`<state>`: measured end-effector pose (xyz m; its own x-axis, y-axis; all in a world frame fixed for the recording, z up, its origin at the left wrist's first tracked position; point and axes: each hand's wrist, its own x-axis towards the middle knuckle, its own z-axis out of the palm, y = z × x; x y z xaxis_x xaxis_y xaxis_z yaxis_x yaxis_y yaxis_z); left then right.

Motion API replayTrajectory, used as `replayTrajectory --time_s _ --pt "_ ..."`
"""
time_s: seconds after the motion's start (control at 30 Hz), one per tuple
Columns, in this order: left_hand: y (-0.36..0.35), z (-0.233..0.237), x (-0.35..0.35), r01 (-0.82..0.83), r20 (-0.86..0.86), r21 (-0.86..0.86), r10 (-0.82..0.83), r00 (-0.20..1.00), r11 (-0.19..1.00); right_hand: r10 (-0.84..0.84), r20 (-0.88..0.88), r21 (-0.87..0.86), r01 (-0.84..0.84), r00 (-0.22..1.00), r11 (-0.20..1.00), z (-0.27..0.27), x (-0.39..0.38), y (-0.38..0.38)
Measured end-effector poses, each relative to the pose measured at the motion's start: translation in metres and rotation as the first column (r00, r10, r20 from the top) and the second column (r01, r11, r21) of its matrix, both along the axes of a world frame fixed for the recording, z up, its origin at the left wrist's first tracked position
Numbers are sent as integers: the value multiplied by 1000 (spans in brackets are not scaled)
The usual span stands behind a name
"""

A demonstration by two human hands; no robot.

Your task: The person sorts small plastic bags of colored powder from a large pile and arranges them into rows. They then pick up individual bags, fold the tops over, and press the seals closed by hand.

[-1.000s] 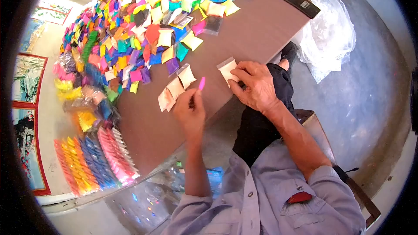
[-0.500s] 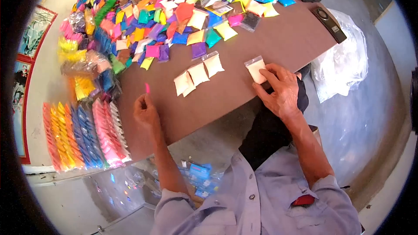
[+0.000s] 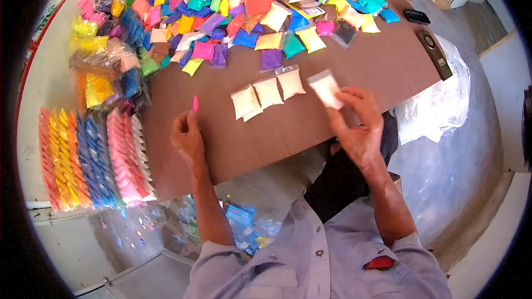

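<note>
Right hand point(image 3: 363, 127) has shifted its cream-filled zip bag point(image 3: 324, 89) nearer the row of four pale zip bags point(image 3: 268, 93) than half a second ago; top end blurred, so probably mid-handling, not set down; can't tell if it's fully clear of the tabletop point(image 3: 233, 147). Thumb and forefinger pinch the bag's near end, rest of the fingers loosely bent. Bag sits just past the fingertips, tilted, its clear zip strip pointing away from the hand. Left hand point(image 3: 188, 135) nearly closed, fingertips pinching a small pink slip point(image 3: 195, 104) that sticks up; no bag in this hand, same as before. Row lies between the hands, the two bags nearest the left hand overlapping, other two side by side. Containers: row bags all clear, plump with pale filling, exact contents unclear. Beyond both hands, big heap of small packets point(image 3: 213, 24), filled in many colours, some overlapping. Left of left hand, ranks of stacked packets point(image 3: 91, 160) in red, yellow, orange, blue, pink, white; past those, larger clear bags point(image 3: 97, 91) with yellow, peach and blue packets inside. Right of right hand, beyond table edge, large crumpled clear plastic bag point(image 3: 438, 108), contents not readable.
</note>
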<state>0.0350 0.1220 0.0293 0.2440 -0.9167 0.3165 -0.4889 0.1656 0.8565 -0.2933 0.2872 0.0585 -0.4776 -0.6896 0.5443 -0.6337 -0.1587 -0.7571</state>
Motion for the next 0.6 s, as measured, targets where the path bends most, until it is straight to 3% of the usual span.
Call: replayTrajectory --time_s 0.13,0.27,0.53,0.6 --pt "-2 2 5 7 50 -16 -6 999 1000 83 -179 -38 -91 980 995 1 36 -36" --pt "-1 2 7 8 -25 22 -8 1000 1000 96 -258 -4 -101 961 995 -3 60 -59" --pt "-2 5 6 9 -28 46 -8 1000 999 116 -323 34 -111 939 993 -10 71 -73" --pt "1 7 1 9 -107 45 -4 994 999 124 -335 47 -115 934 992 -11 71 -73"
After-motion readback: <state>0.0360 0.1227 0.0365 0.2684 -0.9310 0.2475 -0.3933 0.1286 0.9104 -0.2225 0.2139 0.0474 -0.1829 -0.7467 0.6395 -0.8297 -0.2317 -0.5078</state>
